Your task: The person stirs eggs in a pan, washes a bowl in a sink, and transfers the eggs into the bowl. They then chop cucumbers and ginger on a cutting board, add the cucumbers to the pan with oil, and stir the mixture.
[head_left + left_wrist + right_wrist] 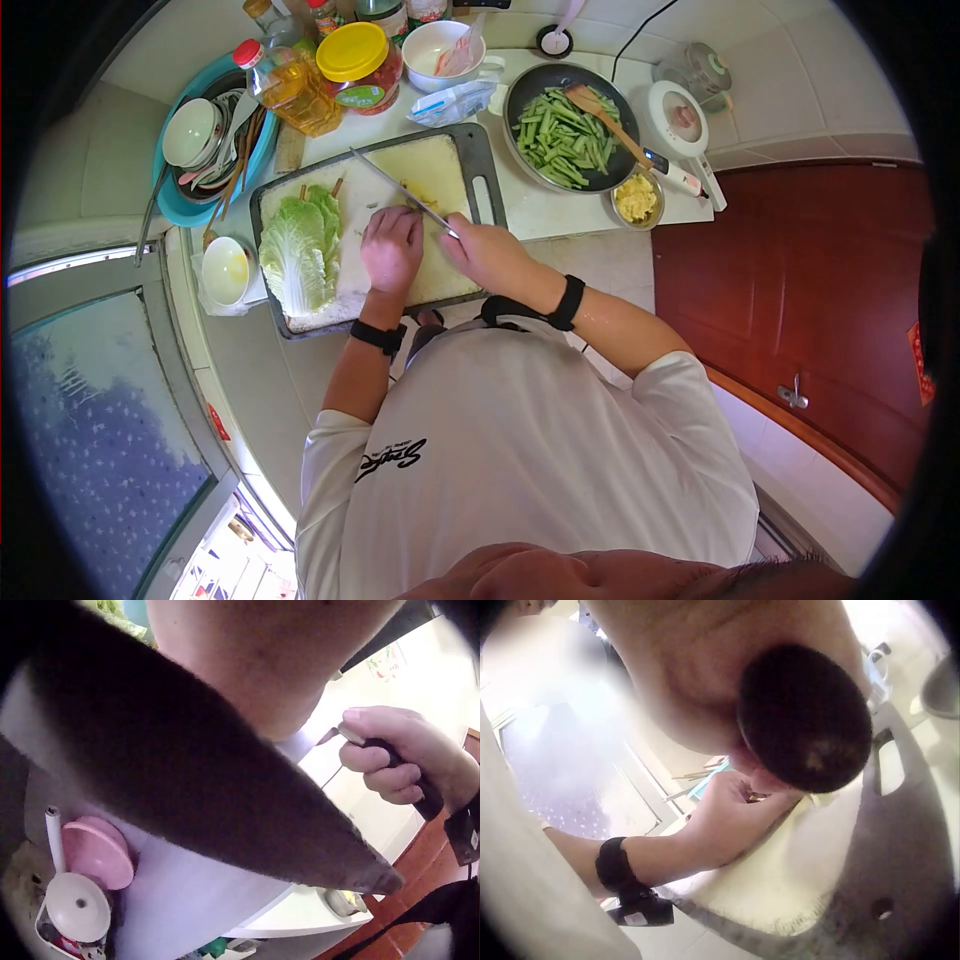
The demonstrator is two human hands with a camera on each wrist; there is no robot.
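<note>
In the head view the right hand [488, 255] grips a knife [400, 188], its blade slanting up-left across the cutting board [484, 185]. The left wrist view shows the right hand [397, 761] with fingers curled round the black handle [429, 801]. Beside the blade, the left hand [392, 250] rests low over the board with bent fingers. Small yellow-green pieces [420, 190] lie next to the blade. In the right wrist view the left hand [724, 821] is partly covered by a dark round shape; whether it pinches anything is unclear. Cabbage leaves [300, 250] lie on the board's left.
A pan [513, 150] of cut green vegetables with a wooden spatula [610, 125] stands right of the board, near a small bowl [638, 200] of yellow food. Left are a blue basin [170, 205] of dishes and a white bowl [228, 270]; bottles and jars stand behind.
</note>
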